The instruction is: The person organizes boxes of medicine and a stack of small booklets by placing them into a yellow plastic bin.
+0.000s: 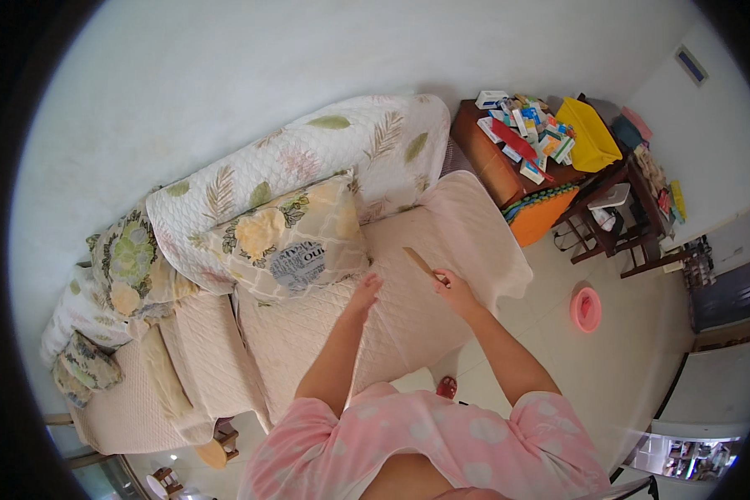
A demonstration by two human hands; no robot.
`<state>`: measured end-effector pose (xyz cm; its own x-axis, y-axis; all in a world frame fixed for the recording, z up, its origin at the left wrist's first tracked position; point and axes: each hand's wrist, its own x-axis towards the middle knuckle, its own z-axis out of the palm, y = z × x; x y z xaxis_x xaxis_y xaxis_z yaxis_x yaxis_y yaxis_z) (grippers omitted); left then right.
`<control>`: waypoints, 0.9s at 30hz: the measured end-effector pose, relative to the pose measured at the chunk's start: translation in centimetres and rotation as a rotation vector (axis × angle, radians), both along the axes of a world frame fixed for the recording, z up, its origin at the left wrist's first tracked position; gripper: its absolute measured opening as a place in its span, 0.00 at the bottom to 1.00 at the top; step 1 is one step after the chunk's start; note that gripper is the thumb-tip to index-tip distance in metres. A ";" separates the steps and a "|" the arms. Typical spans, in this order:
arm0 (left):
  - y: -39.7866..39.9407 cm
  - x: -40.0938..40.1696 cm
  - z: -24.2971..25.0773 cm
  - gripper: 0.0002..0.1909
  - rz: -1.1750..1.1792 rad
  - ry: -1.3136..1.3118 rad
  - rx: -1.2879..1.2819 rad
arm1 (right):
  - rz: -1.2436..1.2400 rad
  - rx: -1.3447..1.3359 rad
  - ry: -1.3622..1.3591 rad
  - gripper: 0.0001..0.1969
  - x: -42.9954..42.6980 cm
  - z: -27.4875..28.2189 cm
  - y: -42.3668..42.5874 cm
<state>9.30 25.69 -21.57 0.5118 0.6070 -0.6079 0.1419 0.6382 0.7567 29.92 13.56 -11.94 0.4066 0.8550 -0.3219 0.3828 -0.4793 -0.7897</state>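
Observation:
My right hand (457, 294) grips one end of a slim, flat tan tool (420, 262), possibly a comb; its far end points up and left over the sofa. My left hand (366, 291) holds nothing, and its fingers are loosely apart beside the lower right corner of a floral cushion (290, 240). Both hands are above the sofa seat (325, 337), which has a pale pink quilted cover. A white quilted cover with leaf prints (325, 144) drapes the backrest behind the cushion.
A wooden cabinet (475, 150) at the sofa's right end bears medicine boxes (525, 128) and a yellow bin (587, 134). An orange board (531, 215) leans there. On the tiled floor (537, 356) stands a pink basin (585, 310). More cushions (128, 262) lie left; a wooden stool (215, 449) stands below.

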 end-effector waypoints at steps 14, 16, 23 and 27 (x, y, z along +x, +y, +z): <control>-19.6 21.9 8.7 0.18 -0.132 -0.264 -0.006 | 0.044 0.230 0.269 0.16 10.8 1.2 -15.6; -21.3 25.1 9.0 0.15 -0.096 -0.325 -0.060 | 0.157 0.273 0.120 0.18 14.4 1.5 -18.3; -19.9 28.4 9.1 0.11 0.367 -0.175 -0.097 | 0.083 0.218 0.024 0.14 23.7 0.9 -21.2; -16.5 28.4 8.3 0.10 0.436 -0.097 -0.124 | 0.042 0.183 0.134 0.13 26.8 1.3 -19.1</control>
<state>37.70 9.15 -13.29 0.2831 0.7038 -0.6516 -0.2274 0.7092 0.6673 56.75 -5.58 -10.63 0.3331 0.9196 -0.2083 0.2852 -0.3088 -0.9074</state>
